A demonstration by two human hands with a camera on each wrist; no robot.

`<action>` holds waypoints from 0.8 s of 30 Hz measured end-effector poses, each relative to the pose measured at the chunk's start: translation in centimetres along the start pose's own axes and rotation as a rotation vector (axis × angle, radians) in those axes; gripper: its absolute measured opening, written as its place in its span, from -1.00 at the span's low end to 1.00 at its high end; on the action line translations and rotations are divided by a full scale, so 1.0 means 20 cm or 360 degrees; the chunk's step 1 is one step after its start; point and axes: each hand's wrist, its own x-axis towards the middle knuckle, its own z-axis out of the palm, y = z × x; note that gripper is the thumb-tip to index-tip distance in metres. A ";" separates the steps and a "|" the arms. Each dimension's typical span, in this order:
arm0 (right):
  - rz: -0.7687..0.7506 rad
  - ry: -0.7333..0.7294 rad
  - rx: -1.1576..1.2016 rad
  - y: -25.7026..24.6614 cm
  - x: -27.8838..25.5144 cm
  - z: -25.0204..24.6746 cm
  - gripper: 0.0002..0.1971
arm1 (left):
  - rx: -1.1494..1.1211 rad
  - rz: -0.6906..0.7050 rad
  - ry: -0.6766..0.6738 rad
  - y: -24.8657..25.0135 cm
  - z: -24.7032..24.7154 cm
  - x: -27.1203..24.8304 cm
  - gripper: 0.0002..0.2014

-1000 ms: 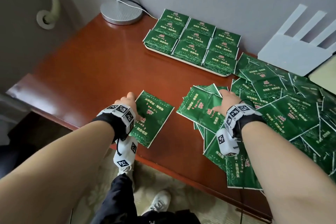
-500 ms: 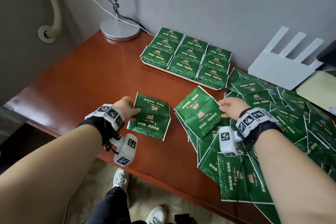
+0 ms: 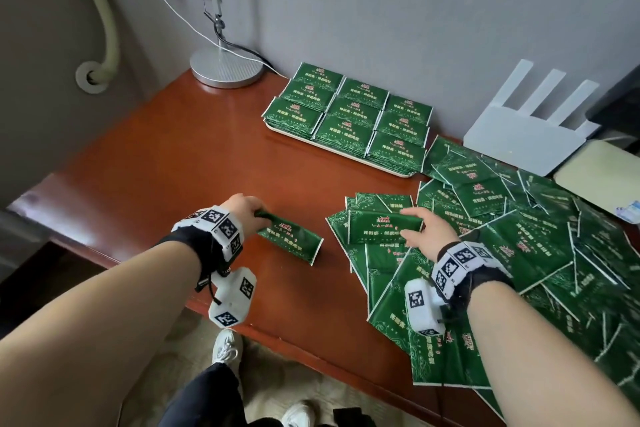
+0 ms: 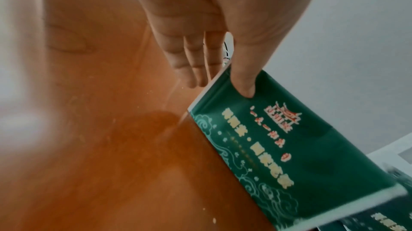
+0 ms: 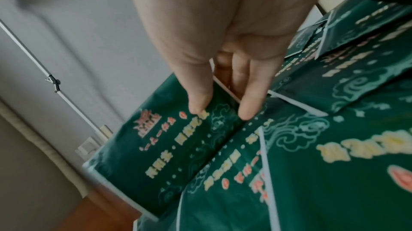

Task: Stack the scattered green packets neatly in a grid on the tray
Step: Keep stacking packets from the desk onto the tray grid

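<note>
— Hands? Left hand point(image 3: 247, 210) pinching one green packet point(image 3: 290, 239) above the tabletop point(image 3: 166, 163); right hand point(image 3: 427, 232) pinching another packet point(image 3: 381, 226) over the scattered heap point(image 3: 540, 236).
— Tray point(image 3: 341, 151)? Nine stacks, three by three.

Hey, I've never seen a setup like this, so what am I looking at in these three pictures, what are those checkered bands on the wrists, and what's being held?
No machine here: a person works with bare hands. The checkered bands are marker cuffs carrying small wrist cameras. The big picture comes from a camera on the head, looking down; the other two look along each hand.

On the red-brown desk sits a tray stacked with green packets in a neat grid, and loose packets are scattered on the right. A lamp base and a white router stand by the wall.

The left hand pinches one folded packet at its end. The right hand grips another folded packet over the pile.
</note>
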 end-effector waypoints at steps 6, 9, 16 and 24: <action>-0.0086 0.0219 0.0018 0.02 0.01 -0.03 -0.67 | -0.0044 -0.0008 0.0072 0.01 0.02 0.03 -0.77; -0.0094 0.0108 -0.0003 0.02 0.00 -0.01 -0.68 | -0.0183 -0.0042 0.0067 0.01 0.06 0.04 -0.78; 0.0088 0.0088 0.0031 0.03 -0.01 0.06 -0.78 | -0.0307 -0.0124 0.0029 0.01 0.14 0.07 -0.67; 0.0081 0.0233 0.0280 -0.12 0.00 -0.15 -0.74 | -0.0313 0.0044 -0.0021 0.08 -0.09 0.18 -0.67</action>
